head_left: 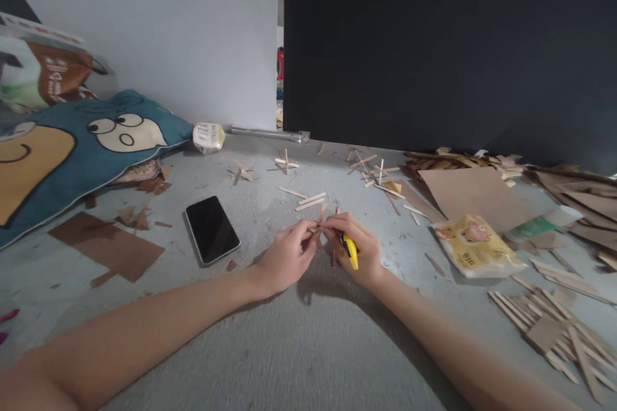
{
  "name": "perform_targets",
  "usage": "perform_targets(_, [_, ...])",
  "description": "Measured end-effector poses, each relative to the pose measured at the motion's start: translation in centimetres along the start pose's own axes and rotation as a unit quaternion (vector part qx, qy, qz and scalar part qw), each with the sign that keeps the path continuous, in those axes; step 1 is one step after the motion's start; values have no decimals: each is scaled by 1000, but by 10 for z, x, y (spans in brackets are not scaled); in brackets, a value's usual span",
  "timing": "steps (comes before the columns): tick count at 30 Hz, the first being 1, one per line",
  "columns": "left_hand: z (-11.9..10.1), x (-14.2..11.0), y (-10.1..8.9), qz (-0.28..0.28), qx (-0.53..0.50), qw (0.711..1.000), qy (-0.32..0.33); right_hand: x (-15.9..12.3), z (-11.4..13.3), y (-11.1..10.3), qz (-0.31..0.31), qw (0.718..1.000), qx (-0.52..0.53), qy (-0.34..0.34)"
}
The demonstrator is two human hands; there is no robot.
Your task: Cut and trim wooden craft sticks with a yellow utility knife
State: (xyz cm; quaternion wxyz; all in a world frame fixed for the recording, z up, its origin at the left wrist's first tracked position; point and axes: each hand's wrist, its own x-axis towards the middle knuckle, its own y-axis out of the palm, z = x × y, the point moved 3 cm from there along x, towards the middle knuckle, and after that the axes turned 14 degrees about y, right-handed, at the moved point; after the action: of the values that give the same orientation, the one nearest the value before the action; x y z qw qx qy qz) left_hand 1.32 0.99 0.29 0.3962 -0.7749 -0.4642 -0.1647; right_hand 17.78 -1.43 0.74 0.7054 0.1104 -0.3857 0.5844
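Note:
My left hand (289,255) is closed in a pinch, its fingertips on a small wooden craft stick (322,210) whose upper end shows above them. My right hand (359,249) meets it there, thumb and finger pinching at the same stick. Tucked in the right palm is a yellow and black utility knife (351,252); its blade end is hidden. Part of a thin reddish stick (334,259) shows below the right fingers. Just beyond the hands lie loose craft sticks (311,201). Farther back stand small crossed-stick pieces (286,162).
A phone (212,230) and brown cardboard (108,244) lie left, before a blue cushion (130,131). At right are a yellow packet (475,247), a cardboard sheet (475,196), a green-and-white tube (544,223) and a stick pile (554,327). A dark panel (448,45) rises behind.

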Motion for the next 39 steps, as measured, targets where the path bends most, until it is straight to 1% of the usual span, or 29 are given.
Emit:
perform_targets(4, [0,0,1,9,1,1000,-10,7,4,2,7,1000,8,20])
perform_targets(8, [2,-1,3,22,1,999,-25,7,1,2,18,999,3,37])
perform_targets(13, [1,-1,2,3,-1,1000,-31,5,-5,3,55,998,3,30])
perform_targets(15, [0,0,1,3,-6,1000,-31,5,-6,1,42,999,1,24])
perform_targets(18, [1,2,-1,-5,-21,999,-40,4,-6,-4,2,1000,-15,17])
perform_targets(20, [2,2,-1,-7,-39,998,-42,4,-7,-6,-11,999,-32,35])
perform_targets(21, [3,2,-1,-3,-43,998,-40,4,-7,-6,-13,998,-37,56])
perform_targets(24, [4,1,1,30,-16,999,-25,5,-9,-4,3,992,-28,119])
perform_targets(27, [-1,3,1,57,3,998,-17,7,-5,-4,-11,989,-23,144])
perform_targets(29, [-5,7,-1,55,-24,998,-24,10,-2,-6,-28,989,-31,143])
perform_targets(32, [-6,11,-2,51,-87,993,-58,12,2,-9,-25,991,-37,129])
perform_targets(35, [2,13,0,59,-157,980,-106,13,2,-11,-4,993,-39,108])
perform_targets(39, [15,12,4,71,-249,954,-153,13,1,-10,17,995,-45,87])
